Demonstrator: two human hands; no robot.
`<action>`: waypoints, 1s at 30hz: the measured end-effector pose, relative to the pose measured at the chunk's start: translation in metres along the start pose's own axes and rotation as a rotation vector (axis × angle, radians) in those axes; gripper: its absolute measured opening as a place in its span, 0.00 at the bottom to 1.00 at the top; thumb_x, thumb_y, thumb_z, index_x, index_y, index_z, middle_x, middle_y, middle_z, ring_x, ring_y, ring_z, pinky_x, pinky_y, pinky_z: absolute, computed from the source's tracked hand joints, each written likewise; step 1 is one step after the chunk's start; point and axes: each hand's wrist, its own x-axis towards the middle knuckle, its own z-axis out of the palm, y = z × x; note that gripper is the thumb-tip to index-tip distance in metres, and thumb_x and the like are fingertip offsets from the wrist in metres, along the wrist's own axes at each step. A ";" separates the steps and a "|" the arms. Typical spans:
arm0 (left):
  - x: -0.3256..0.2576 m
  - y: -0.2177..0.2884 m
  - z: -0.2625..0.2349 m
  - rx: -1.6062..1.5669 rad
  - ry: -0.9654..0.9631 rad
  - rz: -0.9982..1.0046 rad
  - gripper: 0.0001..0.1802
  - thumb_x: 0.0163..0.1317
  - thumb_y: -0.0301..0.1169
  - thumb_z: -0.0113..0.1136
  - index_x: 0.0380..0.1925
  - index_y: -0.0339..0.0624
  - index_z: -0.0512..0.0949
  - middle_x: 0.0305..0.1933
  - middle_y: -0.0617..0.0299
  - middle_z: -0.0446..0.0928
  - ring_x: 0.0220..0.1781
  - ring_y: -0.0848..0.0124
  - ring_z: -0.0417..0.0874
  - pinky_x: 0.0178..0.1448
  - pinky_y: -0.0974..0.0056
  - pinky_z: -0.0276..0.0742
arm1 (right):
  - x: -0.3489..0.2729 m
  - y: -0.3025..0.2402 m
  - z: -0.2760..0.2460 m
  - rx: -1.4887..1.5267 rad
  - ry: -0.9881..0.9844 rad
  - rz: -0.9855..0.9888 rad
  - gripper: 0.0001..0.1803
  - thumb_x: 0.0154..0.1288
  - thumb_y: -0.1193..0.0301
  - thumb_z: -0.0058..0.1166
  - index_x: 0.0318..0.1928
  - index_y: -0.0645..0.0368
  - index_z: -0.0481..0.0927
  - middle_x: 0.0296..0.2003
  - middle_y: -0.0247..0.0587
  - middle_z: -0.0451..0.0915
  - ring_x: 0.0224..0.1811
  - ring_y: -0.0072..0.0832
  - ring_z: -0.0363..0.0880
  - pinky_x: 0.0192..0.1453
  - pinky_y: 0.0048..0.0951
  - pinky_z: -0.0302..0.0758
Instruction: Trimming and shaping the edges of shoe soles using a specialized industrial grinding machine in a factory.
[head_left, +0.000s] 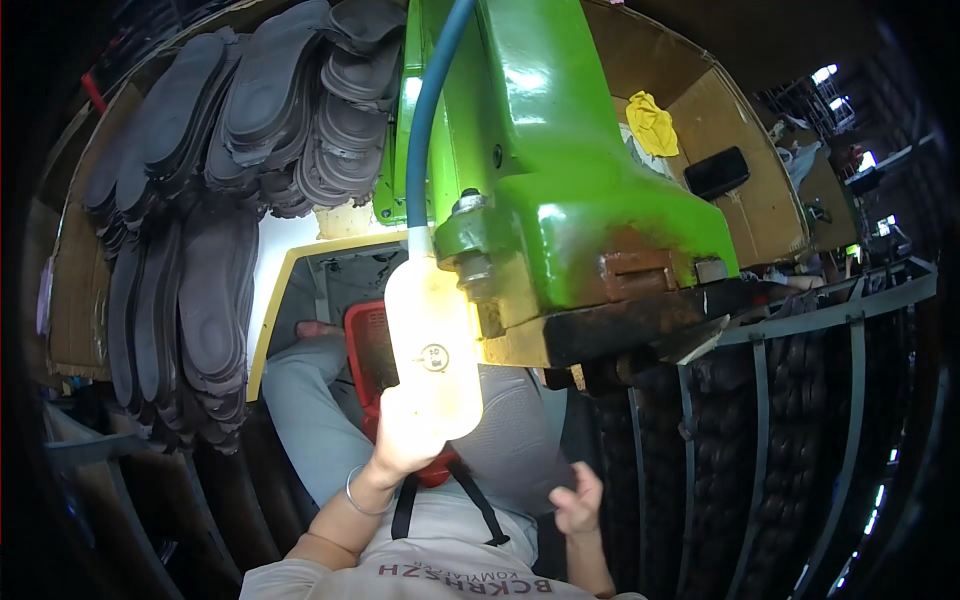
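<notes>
Up close, the left hand is gripping a pale plastic bottle.
Its fingers are clenching the bottle's base beneath the green machine; the right hand is resting on the lap, fingers loosely curled.

Two hands are counted: the left hand closed around one pale plastic bottle, the right hand loose at 5 o'clock. One green machine, one blue hose, one red basket and one yellow rag at 1 o'clock are seen. Dark shoe soles at 10 o'clock are stacked too densely to be counted.
</notes>
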 end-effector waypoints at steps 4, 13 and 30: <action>0.000 -0.012 0.016 -0.195 0.060 -0.120 0.10 0.51 0.22 0.66 0.35 0.33 0.79 0.31 0.57 0.79 0.32 0.65 0.79 0.40 0.65 0.76 | 0.043 -0.043 0.010 0.120 0.291 -0.230 0.19 0.54 0.79 0.52 0.48 0.67 0.70 0.40 0.43 0.76 0.40 0.29 0.78 0.47 0.29 0.76; 0.025 0.026 -0.011 0.041 0.013 -0.033 0.11 0.55 0.22 0.60 0.39 0.30 0.78 0.33 0.56 0.81 0.32 0.73 0.80 0.40 0.67 0.77 | 0.172 -0.100 0.032 0.073 -0.021 -0.387 0.21 0.60 0.78 0.49 0.55 0.67 0.68 0.46 0.43 0.76 0.45 0.29 0.77 0.51 0.28 0.73; -0.062 0.026 -0.124 -0.136 0.353 -0.402 0.09 0.53 0.25 0.62 0.27 0.38 0.70 0.30 0.66 0.75 0.31 0.81 0.71 0.39 0.75 0.69 | 0.129 -0.053 0.162 -0.333 -0.305 -0.575 0.19 0.48 0.81 0.68 0.43 0.67 0.78 0.37 0.37 0.80 0.36 0.24 0.78 0.42 0.25 0.78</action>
